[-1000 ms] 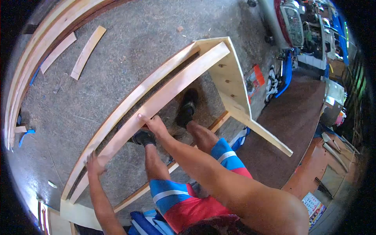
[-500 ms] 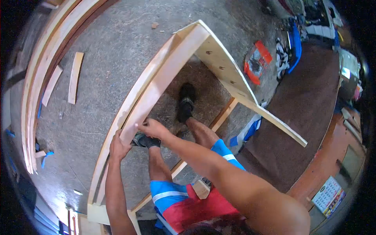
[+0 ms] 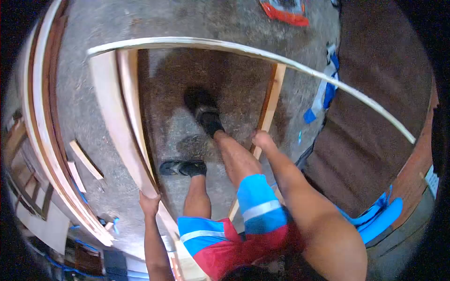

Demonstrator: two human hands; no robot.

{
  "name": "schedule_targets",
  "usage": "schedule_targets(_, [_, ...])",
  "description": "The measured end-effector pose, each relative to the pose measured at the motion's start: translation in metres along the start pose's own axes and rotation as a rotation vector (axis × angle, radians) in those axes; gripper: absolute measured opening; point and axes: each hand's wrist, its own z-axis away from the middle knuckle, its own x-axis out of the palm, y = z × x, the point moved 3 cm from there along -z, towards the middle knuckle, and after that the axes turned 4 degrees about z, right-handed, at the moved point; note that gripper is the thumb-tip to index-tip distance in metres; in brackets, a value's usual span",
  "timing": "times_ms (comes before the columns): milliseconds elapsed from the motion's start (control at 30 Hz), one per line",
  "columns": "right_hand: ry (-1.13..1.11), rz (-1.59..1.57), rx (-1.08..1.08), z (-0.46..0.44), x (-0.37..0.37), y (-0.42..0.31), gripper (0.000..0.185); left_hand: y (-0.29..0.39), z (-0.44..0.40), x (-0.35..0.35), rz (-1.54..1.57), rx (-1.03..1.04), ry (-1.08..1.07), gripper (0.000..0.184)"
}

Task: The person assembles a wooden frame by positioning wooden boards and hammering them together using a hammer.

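A pale wooden frame [image 3: 110, 93] stands around my legs, its white-edged panel [image 3: 206, 43] running across the far end. On the near left side, my left hand [image 3: 150, 204] is closed around a wide pale board [image 3: 123, 133] of that frame, near its lower end. My right hand [image 3: 262, 139] grips a narrower wooden rail [image 3: 272, 100] on the frame's right side, its fingers partly hidden behind the wood. Both of my feet rest on the floor inside the frame.
Long wooden boards [image 3: 43, 136] lie along the left, with short wood offcuts [image 3: 86, 159] beside them. A brown mat [image 3: 375, 98] covers the right side. A red-and-clear plastic bag [image 3: 286, 13] lies beyond the panel, and a blue-and-white cloth [image 3: 323, 96] sits by the mat.
My right hand has left the left board and taken hold of the right rail. The frame has turned and tilted, and the view has shifted. My left hand stays on the left board.
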Motion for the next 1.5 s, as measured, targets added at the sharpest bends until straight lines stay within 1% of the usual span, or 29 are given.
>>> schedule_targets(67, [-0.076, -0.209, 0.060, 0.008, 0.036, -0.010, 0.042, -0.007, -0.006, 0.000, -0.065, 0.009, 0.010, 0.061])
schedule_targets(167, [-0.162, -0.358, 0.156, 0.006, 0.070, -0.037, 0.039, -0.018, -0.011, 0.001, -0.033, -0.028, -0.105, 0.058])
schedule_targets(200, [-0.330, -0.356, 0.070, -0.006, 0.096, -0.043, 0.040, -0.036, -0.017, 0.001, -0.006, 0.052, -0.157, 0.056])
schedule_targets(267, [-0.346, -0.428, 0.072, -0.017, 0.158, -0.057, 0.039, -0.025, -0.018, -0.006, -0.118, -0.228, -0.265, 0.059])
schedule_targets(300, [-0.356, -0.449, 0.088, -0.025, 0.168, -0.064, 0.039, -0.030, -0.022, -0.011, -0.233, -0.322, -0.272, 0.060])
schedule_targets(367, [-0.368, -0.483, 0.125, -0.035, 0.173, -0.074, 0.039, -0.021, -0.025, -0.014, -0.030, -0.265, -0.250, 0.059])
schedule_targets(400, [-0.362, -0.498, 0.147, -0.037, 0.171, -0.075, 0.040, -0.017, -0.027, -0.012, 0.006, -0.271, -0.307, 0.057])
schedule_targets(467, [-0.329, -0.536, 0.202, -0.041, 0.157, -0.068, 0.040, -0.001, -0.027, -0.007, -0.024, -0.230, -0.268, 0.056])
schedule_targets(533, [-0.260, -0.602, 0.286, -0.034, 0.132, -0.054, 0.041, 0.042, -0.016, 0.000, 0.029, -0.125, -0.237, 0.049])
schedule_targets(567, [-0.196, -0.656, 0.336, -0.024, 0.118, -0.045, 0.041, 0.039, -0.022, -0.005, 0.036, -0.122, -0.231, 0.049])
schedule_targets(633, [-0.020, -0.803, 0.421, 0.007, 0.094, -0.020, 0.040, 0.011, -0.033, -0.017, -0.352, -0.149, -0.200, 0.049])
schedule_targets(700, [0.195, -0.951, 0.460, 0.041, 0.070, 0.008, 0.038, 0.024, -0.046, -0.007, 0.046, -0.106, -0.337, 0.061])
schedule_targets(733, [0.118, -1.007, 0.480, 0.062, 0.040, 0.020, 0.035, 0.039, -0.049, -0.008, -0.166, -0.113, -0.253, 0.067])
schedule_targets(767, [0.339, -0.952, 0.405, 0.079, 0.051, 0.036, 0.023, 0.049, -0.047, -0.009, -0.368, -0.132, -0.170, 0.072])
schedule_targets(800, [0.256, -1.009, 0.413, 0.117, -0.015, 0.042, 0.021, 0.048, -0.043, -0.013, -0.320, -0.152, -0.118, 0.072])
schedule_targets(833, [0.418, -0.907, 0.326, 0.136, -0.007, 0.065, 0.023, 0.048, -0.045, -0.011, -0.234, -0.117, -0.121, 0.075])
schedule_targets(900, [0.299, -1.201, 0.289, 0.182, -0.041, 0.094, 0.027, 0.027, -0.052, -0.008, -0.123, -0.081, -0.146, 0.078])
schedule_targets(967, [0.440, -0.690, 0.268, 0.232, -0.139, 0.092, 0.022, -0.002, -0.067, 0.009, 0.084, -0.040, -0.191, 0.079])
schedule_targets(1000, [0.450, -0.638, 0.243, 0.242, -0.149, 0.104, 0.022, 0.040, -0.051, -0.006, 0.016, -0.190, -0.194, 0.081])
schedule_targets(1033, [0.469, -0.676, 0.256, 0.250, -0.155, 0.116, 0.023, 0.062, -0.046, -0.009, 0.069, -0.201, -0.185, 0.081])
schedule_targets(1067, [0.486, -0.718, 0.265, 0.249, -0.168, 0.122, 0.024, 0.072, -0.043, -0.013, -0.034, -0.233, -0.119, 0.082])
schedule_targets(1100, [0.482, -0.671, 0.240, 0.246, -0.197, 0.116, 0.024, 0.073, -0.036, -0.016, -0.142, -0.280, -0.066, 0.082])
schedule_targets(1167, [0.392, -0.618, 0.059, 0.244, -0.274, 0.080, 0.027, 0.075, -0.025, -0.016, -0.087, -0.321, -0.044, 0.084])
schedule_targets(1200, [0.474, -0.471, -0.073, 0.235, -0.286, 0.080, 0.029, 0.073, -0.023, -0.017, -0.058, -0.334, -0.027, 0.084])
schedule_targets(1233, [0.472, -0.427, -0.092, 0.240, -0.317, 0.053, 0.029, 0.072, -0.022, -0.018, -0.028, -0.346, -0.011, 0.085])
schedule_targets(1300, [0.253, -0.464, 0.219, 0.245, -0.368, 0.004, 0.028, 0.069, -0.019, -0.025, 0.048, -0.240, 0.031, 0.087])
schedule_targets(1333, [0.310, -0.302, 0.146, 0.247, -0.384, -0.005, 0.032, 0.064, -0.018, -0.028, 0.045, -0.213, 0.005, 0.088])
schedule_targets(1433, [0.225, -0.235, 0.192, 0.267, -0.446, -0.059, 0.032, 0.058, -0.015, -0.037, 0.000, -0.213, -0.097, 0.089])
schedule_targets(1500, [0.264, -0.156, 0.165, 0.275, -0.479, -0.085, 0.030, 0.062, -0.012, -0.052, 0.020, -0.194, -0.081, 0.086])
